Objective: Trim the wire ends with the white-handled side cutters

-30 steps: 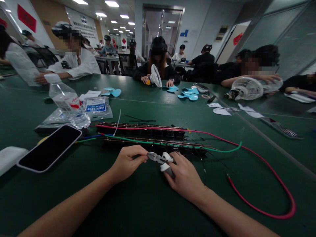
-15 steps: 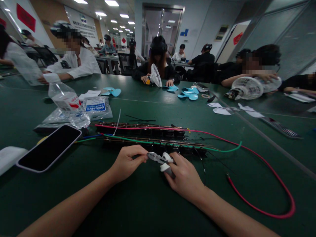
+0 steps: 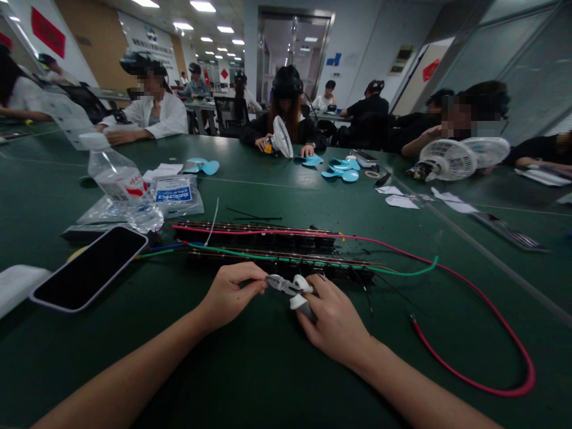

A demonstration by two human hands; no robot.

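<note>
Pliers (image 3: 279, 284) jut towards ten o'clock from the right grip (image 3: 333, 316) clasping them; whether the left grip (image 3: 232, 293) holds anything is unclear.

A broad dark green counter (image 3: 254, 381) with thin pale seams fills the foreground. Beyond it, a metal-framed glass door (image 3: 290, 44) interrupts a pale grey wall (image 3: 361, 33). To the left are a tan wall panel (image 3: 92, 44), a white sign with dark lettering (image 3: 154, 46) and a red diamond-shaped paper decoration (image 3: 47, 33); to the right, a greyish glass partition (image 3: 509, 68). Bright rectangular ceiling lights (image 3: 202, 7) recede above a black-backed chair (image 3: 224, 116) and grey desks (image 3: 196, 105).
</note>
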